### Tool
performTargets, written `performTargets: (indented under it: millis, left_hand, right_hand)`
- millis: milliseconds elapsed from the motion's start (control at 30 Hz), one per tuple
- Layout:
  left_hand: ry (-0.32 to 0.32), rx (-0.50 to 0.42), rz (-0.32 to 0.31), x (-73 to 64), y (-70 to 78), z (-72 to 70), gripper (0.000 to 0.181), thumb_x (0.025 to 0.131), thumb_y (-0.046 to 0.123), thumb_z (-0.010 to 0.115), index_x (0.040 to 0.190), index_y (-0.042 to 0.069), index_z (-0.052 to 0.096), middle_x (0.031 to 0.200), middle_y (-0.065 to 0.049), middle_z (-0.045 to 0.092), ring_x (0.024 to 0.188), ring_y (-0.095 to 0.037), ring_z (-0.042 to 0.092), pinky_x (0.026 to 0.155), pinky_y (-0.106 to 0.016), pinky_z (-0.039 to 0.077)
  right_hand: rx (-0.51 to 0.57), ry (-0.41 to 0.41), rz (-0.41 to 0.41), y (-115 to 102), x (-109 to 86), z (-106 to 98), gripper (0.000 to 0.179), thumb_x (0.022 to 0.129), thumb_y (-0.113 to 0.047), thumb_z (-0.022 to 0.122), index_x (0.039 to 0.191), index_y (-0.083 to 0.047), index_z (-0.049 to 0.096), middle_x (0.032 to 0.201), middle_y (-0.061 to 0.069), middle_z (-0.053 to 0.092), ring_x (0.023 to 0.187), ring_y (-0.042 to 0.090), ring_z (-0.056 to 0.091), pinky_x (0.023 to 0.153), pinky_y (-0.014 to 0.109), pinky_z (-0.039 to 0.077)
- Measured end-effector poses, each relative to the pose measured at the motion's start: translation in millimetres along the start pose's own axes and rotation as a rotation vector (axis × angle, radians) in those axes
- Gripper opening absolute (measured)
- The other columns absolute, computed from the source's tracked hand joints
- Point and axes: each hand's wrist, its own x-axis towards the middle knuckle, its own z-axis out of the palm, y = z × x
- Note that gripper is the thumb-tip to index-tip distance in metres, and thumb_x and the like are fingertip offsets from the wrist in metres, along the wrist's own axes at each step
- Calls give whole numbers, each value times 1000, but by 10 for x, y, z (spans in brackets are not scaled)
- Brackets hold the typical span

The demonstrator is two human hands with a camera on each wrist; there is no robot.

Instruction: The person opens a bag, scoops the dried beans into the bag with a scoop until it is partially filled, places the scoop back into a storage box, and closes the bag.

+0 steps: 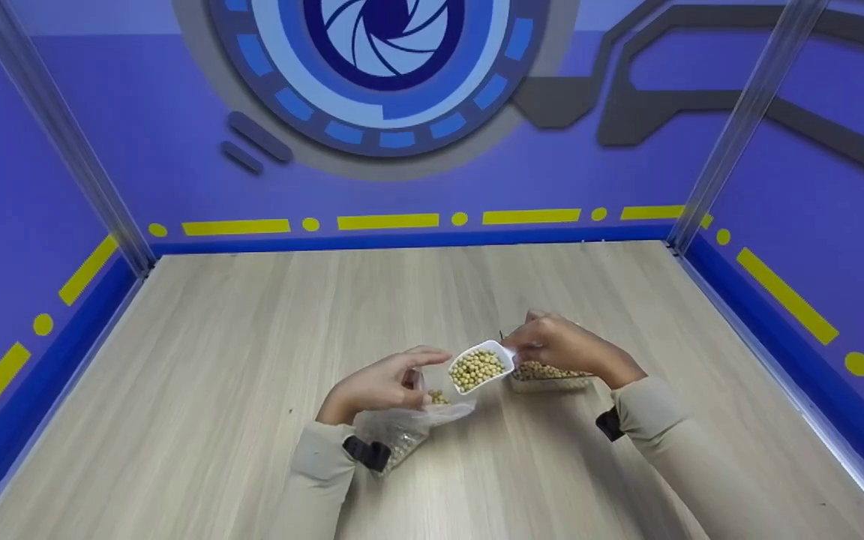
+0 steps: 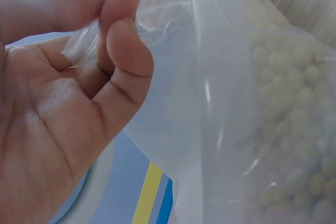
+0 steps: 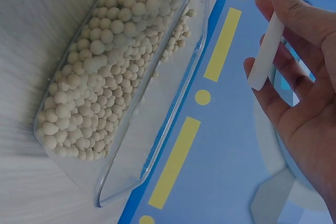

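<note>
My right hand (image 1: 563, 346) grips a white scoop (image 1: 508, 363) by its handle (image 3: 266, 53), thumb along it. The scoop is heaped with pale yellow soybeans (image 1: 475, 369) and hangs tilted over the mouth of a clear plastic bag (image 2: 226, 129). With thumb and fingers, my left hand (image 1: 379, 386) pinches the rim of this bag. Soybeans (image 2: 294, 103) fill its lower part, seen through the plastic. Below my right hand stands a clear plastic box (image 3: 157, 153) holding a pile of the same soybeans (image 3: 100, 93).
The box stands to the right of the bag on a light wood table (image 1: 252, 337). Blue panels (image 1: 432, 187) with yellow marks wall the table at the back and both sides. Black straps with small devices (image 1: 368, 453) sit on both wrists.
</note>
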Motion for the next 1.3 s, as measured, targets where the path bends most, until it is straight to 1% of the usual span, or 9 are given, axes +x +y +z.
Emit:
performTargets:
  millis: [233, 400, 633, 800, 1033, 1300]
  left_hand:
    - [-7, -14, -11, 9, 9, 7, 64, 81, -6, 54, 144, -3, 39, 149, -17, 37, 70, -3, 45, 65, -17, 41]
    - [-9, -12, 3, 18, -6, 6, 64, 81, -6, 55, 143, -5, 40, 148, -20, 37, 70, -3, 45, 65, -17, 40]
    - [-12, -20, -20, 19, -20, 6, 64, 82, -7, 57, 144, -2, 40, 150, -20, 35, 71, -5, 46, 66, -17, 41]
    - [-14, -29, -17, 15, -18, 4, 64, 82, -7, 57, 144, -3, 40, 149, -20, 36, 72, -5, 46, 66, -17, 41]
    - [-14, -15, -9, 13, -21, 0, 64, 82, -6, 57, 144, -1, 41, 148, -19, 38, 71, -5, 45, 65, -17, 41]
    - [-15, -26, -7, 15, -32, -2, 64, 82, -7, 56, 143, -4, 40, 148, -20, 38, 71, -5, 44, 64, -17, 40]
  right_hand:
    - [3, -9, -5, -10, 1, -5, 25, 81, -6, 73, 105, -8, 76, 98, 1, 75, 77, 14, 54, 70, 27, 42]
    - [-11, -11, 8, -16, -9, -9, 26, 81, -6, 73, 107, -9, 75, 99, 2, 75, 79, 14, 55, 71, 28, 44]
    - [-57, -11, -21, -32, -13, -25, 21, 80, -7, 73, 101, -7, 76, 93, 1, 75, 80, 15, 57, 70, 29, 49]
    - [-69, -17, -26, -40, -5, -27, 21, 80, -6, 73, 101, -7, 76, 93, 2, 75, 79, 16, 57, 69, 29, 50]
    - [-78, -24, -33, -61, 7, -38, 21, 79, -6, 74, 100, -7, 76, 92, 2, 75, 78, 15, 57, 68, 28, 50]
    - [-82, -23, -48, -68, 11, -52, 21, 79, -5, 74, 99, -7, 76, 92, 1, 75, 78, 16, 57, 68, 28, 50]
